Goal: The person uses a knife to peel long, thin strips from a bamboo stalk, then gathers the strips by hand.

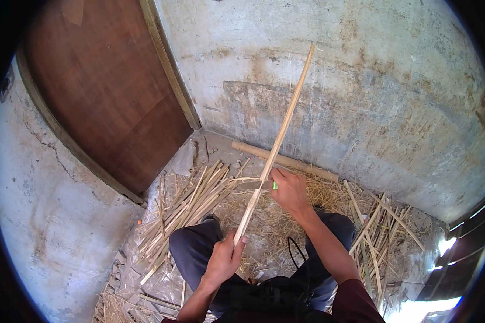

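Note:
A long pale bamboo strip [285, 121] slants up and away in front of me, its far end standing out against the wall. My left hand [225, 259] is closed around its near end, above my left knee. In my right hand [289, 191] is a knife with a green handle [275, 185]; its blade [248, 185] points left and crosses the strip. Below the blade the strip looks whiter than above it. My right fingers wrap the handle right beside the strip, hiding most of it.
A pile of split bamboo strips [191, 202] lies on the floor to the left, with another pile [374, 237] to the right. Straw-like shavings [269, 237] cover the floor between. A round bamboo pole [296, 164] rests along the wall's foot. At upper left is a brown door [102, 81].

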`<state>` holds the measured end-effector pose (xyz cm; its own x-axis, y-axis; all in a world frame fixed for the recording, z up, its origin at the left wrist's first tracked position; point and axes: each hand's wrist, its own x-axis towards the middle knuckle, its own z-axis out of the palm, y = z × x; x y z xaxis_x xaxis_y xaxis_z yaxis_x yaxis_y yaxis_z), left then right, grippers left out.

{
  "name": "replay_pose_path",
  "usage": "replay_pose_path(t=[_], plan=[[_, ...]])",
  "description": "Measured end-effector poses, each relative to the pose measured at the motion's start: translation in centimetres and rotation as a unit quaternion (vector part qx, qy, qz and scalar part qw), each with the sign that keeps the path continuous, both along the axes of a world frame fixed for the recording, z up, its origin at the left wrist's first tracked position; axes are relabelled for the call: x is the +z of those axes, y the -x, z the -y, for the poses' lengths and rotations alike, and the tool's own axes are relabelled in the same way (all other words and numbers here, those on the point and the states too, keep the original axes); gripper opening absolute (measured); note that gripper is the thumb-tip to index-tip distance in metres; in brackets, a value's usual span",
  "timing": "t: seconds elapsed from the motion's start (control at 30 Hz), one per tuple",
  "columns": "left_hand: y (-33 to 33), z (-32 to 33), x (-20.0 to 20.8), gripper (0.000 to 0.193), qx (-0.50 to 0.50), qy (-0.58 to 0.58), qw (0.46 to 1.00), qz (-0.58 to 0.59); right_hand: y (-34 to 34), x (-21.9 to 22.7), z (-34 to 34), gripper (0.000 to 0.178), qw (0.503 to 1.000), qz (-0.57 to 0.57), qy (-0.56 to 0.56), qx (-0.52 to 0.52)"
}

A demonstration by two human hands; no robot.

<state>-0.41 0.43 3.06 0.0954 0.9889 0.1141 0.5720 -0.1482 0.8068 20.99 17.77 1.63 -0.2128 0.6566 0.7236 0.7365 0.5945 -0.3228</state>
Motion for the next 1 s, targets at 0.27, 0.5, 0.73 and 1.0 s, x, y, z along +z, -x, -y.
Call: replay_pose_path(t=[0.27, 0.5, 0.73, 1.0], plan=[[0.6, 0.3, 0.0, 0.026, -0.004, 0.011, 1.0, -0.006, 0.3, 0.1, -0.5, 0.011, 0.999, -0.022, -0.032, -0.022], [0.5, 0.2, 0.5, 0.027, 0.0, 0.02, 1.0, -0.006, -0.3, -0.4, -2.4, 0.006, 0.996, -0.048, -0.024, -0.074], [1.7, 3.0, -0.5, 0.026, 0.008, 0.057, 0.998, 0.012, -5.8, 1.7, -5.3, 0.006, 0.974, -0.111, -0.075, -0.184], [3.1, 0.4, -2.6, 0.031, 0.01, 0.074, 0.995, 0.067, 0.7, -0.2, 1.1, 0.008, 0.996, -0.058, 0.023, 0.068]])
